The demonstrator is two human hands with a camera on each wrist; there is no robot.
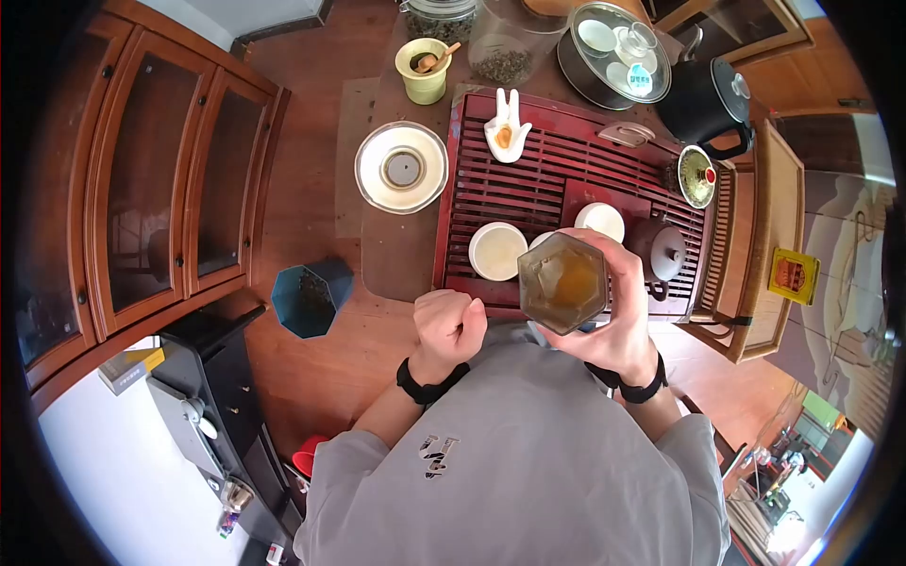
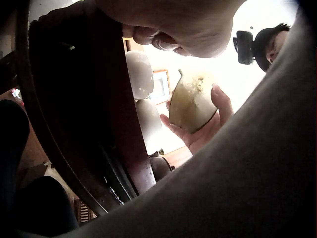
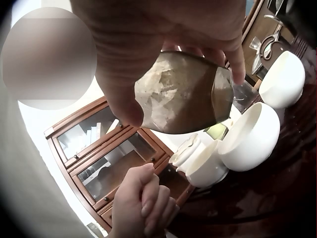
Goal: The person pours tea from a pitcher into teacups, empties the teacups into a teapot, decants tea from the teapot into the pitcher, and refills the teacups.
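A six-sided glass cup (image 1: 563,283) with amber liquid in it is gripped by my right hand (image 1: 625,316), above the front edge of a red slatted tea tray (image 1: 528,203). In the right wrist view, thumb and fingers hold the glass cup (image 3: 183,94) from opposite sides. My left hand (image 1: 451,325) is curled into a fist beside the cup, with nothing visible in it. White teacups stand on the tray behind the glass: one at left (image 1: 497,252), another at right (image 1: 601,219), and a third mostly hidden by the glass.
A dark clay teapot (image 1: 658,247) and a lidded bowl (image 1: 696,177) stand right. A white hand-shaped figurine (image 1: 507,127) sits at the tray's back. Left are a metal-rimmed bowl (image 1: 401,168) and yellow pot (image 1: 425,75). A black kettle (image 1: 703,99) stands back right; a blue bin (image 1: 310,297), lower left.
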